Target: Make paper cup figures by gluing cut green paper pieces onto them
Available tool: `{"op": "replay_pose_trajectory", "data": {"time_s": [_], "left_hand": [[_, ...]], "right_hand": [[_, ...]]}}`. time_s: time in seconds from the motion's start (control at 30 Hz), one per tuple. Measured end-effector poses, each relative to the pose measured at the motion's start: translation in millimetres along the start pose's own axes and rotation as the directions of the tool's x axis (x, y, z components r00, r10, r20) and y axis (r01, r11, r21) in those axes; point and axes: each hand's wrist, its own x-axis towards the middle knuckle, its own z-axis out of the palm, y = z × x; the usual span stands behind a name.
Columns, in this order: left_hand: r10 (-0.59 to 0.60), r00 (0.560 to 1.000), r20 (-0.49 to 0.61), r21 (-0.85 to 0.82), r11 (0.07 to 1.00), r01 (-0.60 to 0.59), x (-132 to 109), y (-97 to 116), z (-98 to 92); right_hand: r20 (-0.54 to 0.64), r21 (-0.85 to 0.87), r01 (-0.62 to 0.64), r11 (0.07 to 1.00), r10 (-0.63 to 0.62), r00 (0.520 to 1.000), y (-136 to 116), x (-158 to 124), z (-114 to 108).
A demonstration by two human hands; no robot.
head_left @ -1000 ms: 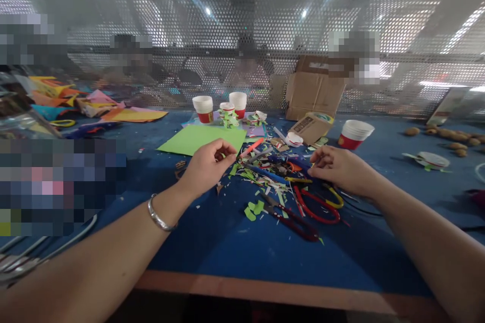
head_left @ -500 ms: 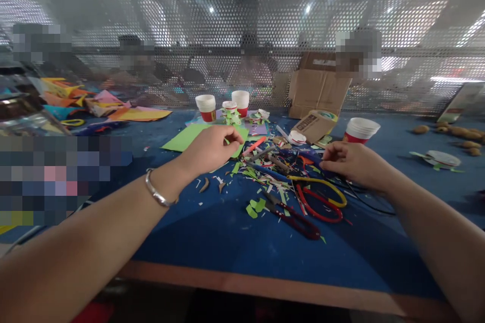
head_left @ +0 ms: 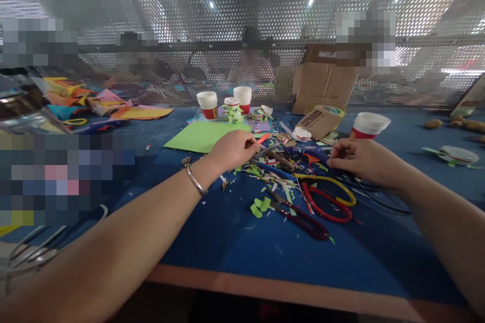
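My left hand is pinched at the near end of an orange pen, over a heap of paper scraps. Curled fingers of my right hand close at the end of a blue glue gun with an orange trigger; the grip is partly hidden. In front of the heap lie dark-red-handled scissors and several green paper pieces. Between the hands are pliers with one yellow handle and one red handle. A green paper sheet lies behind my left hand.
Stacked paper cups stand at the back, with another stack beyond my right hand. A cardboard box leans near the perforated metal screen. Coloured paper lies back left. A cup-and-paper piece and walnuts lie right.
My left hand has moved right and slightly down, from the green sheet's edge to the orange pen, and its fingers have closed. My right hand stays by the glue gun. The view has shifted slightly.
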Motion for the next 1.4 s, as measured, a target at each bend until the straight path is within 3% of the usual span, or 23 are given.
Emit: {"op": "replay_pose_trajectory", "data": {"time_s": [0.23,0.8,1.03,1.4], "left_hand": [[0.055,0.998,-0.014,0.014,0.998,-0.055,1,2,12.2],[0.115,0.989,-0.095,-0.007,0.993,-0.116,-3,-3,10.8],[0.077,0.984,-0.16,-0.136,0.986,-0.099,-5,5,8.5],[0.013,0.998,-0.057,-0.379,0.925,-0.034,-4,15,20.5]], "right_hand": [[0.009,-0.035,0.0,0.999,0.0,1.0,-9,-4,1],[0.01,0.025,-0.012,1.0,0.012,1.0,-4,-2,2],[0.001,0.063,-0.05,0.997,0.05,0.999,-11,-8,-3],[-0.019,0.102,-0.057,0.993,0.06,0.998,-25,-14,-3]]}}
